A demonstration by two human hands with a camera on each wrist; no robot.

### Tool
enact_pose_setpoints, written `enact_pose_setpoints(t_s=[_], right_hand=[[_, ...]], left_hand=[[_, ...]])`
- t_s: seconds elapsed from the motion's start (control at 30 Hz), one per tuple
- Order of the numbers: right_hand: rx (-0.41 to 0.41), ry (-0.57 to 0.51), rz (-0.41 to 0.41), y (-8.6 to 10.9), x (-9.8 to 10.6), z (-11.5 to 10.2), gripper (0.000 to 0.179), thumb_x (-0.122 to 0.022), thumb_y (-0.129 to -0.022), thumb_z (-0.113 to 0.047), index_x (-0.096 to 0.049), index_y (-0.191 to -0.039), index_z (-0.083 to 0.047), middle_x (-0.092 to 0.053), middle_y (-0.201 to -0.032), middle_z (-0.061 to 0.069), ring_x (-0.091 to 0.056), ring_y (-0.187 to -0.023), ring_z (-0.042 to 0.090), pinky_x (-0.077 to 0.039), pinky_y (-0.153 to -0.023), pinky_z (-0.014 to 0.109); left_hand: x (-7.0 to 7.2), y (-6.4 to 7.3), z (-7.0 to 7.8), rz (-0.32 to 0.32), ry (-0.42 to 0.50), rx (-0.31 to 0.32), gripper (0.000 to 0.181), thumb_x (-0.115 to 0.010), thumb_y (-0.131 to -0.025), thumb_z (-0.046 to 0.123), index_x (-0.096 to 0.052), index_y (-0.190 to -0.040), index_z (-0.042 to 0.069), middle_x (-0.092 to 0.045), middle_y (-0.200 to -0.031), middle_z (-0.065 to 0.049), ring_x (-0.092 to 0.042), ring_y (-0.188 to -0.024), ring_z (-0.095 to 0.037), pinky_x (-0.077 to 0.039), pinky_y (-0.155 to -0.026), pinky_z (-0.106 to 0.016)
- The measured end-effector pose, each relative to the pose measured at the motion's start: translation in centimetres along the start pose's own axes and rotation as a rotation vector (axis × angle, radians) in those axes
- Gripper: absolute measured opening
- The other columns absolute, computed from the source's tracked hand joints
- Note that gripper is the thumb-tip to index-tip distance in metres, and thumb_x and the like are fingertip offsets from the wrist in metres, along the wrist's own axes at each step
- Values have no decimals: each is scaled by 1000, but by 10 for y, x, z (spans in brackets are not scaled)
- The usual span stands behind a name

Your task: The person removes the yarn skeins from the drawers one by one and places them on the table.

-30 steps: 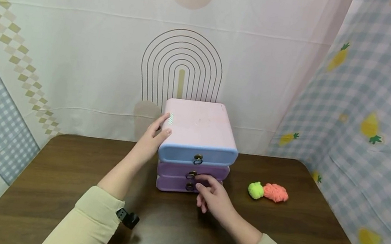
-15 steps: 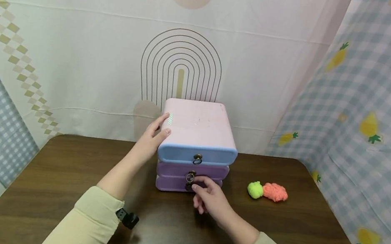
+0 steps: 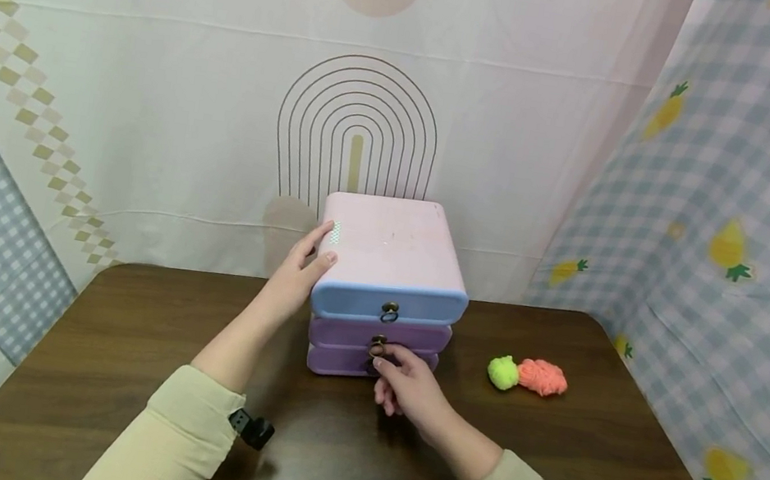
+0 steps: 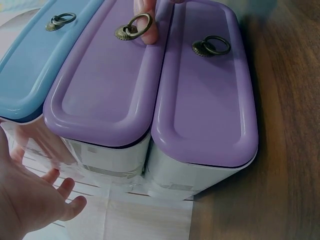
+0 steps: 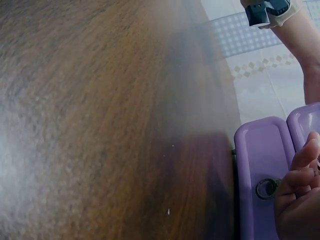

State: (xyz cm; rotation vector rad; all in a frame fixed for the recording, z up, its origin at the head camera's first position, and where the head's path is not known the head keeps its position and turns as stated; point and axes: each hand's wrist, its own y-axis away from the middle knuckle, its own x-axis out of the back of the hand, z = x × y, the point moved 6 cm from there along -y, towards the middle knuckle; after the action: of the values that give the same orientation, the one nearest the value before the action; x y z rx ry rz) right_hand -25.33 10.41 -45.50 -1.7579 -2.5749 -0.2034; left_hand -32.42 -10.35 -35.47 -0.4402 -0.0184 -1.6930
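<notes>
A small drawer unit (image 3: 395, 242) with a pale pink top stands at the back of the table. Its front has a blue top drawer (image 3: 346, 301), a purple middle drawer (image 3: 343, 333) and a purple bottom drawer (image 3: 335, 362), all pushed in. My left hand (image 3: 291, 280) rests against the unit's left side, thumb at the top edge, fingers loosely spread. My right hand (image 3: 414, 387) holds the middle drawer's brass ring pull (image 4: 123, 33) between thumb and index finger; in the left wrist view a fingertip sits behind the raised ring. Its other fingers are curled.
To the right of the unit, a lime-green fluffy ball (image 3: 503, 372) lies against a coral bundle that looks like yarn (image 3: 543, 378). The wooden table (image 3: 139, 336) meets a patterned cloth backdrop (image 3: 186, 119) behind and a checked cloth (image 3: 714, 239) at the right.
My right hand has moved slightly left onto the middle ring pull, which has lifted from hanging down and now lies between its fingers. The left hand and the unit have stayed put.
</notes>
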Motion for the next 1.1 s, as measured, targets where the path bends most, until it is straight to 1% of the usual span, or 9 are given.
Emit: enact_pose_setpoints(t_s=[0.23,0.5,0.67,1.1], right_hand=[[21,-7,7,-1,-2,-2,33,-48,-104,-15,-53,-131,4,-56,-56,3,-46,-41,11,-39,-43,27],[-8,-19,22,-1,-3,-1,35,-50,-104,-16,-52,-132,5,-55,-56,1,-45,-41,8,-38,-43,25],[-9,-24,29,-1,-3,-2,35,-50,-104,-16,-53,-132,5,-53,-55,1,-44,-40,9,-39,-42,25],[-11,-16,52,0,-2,1,32,-51,-103,-14,-56,-129,5,-52,-53,1,-43,-39,8,-40,-42,25]], left_hand=[[-1,-1,0,-6,10,4,62,-49,-101,41,-27,-158,27,-13,-163,-14,-18,-146,-34,-22,-113,-59],[-1,-1,-1,6,3,0,62,-49,-101,41,-28,-157,27,-15,-162,-15,-19,-146,-35,-22,-113,-60],[-1,0,-2,6,-1,17,62,-49,-100,43,-28,-157,30,-13,-163,-13,-18,-146,-34,-22,-113,-60],[-1,1,0,-11,2,21,63,-47,-102,42,-26,-158,26,-9,-163,-15,-15,-147,-36,-17,-114,-61]])
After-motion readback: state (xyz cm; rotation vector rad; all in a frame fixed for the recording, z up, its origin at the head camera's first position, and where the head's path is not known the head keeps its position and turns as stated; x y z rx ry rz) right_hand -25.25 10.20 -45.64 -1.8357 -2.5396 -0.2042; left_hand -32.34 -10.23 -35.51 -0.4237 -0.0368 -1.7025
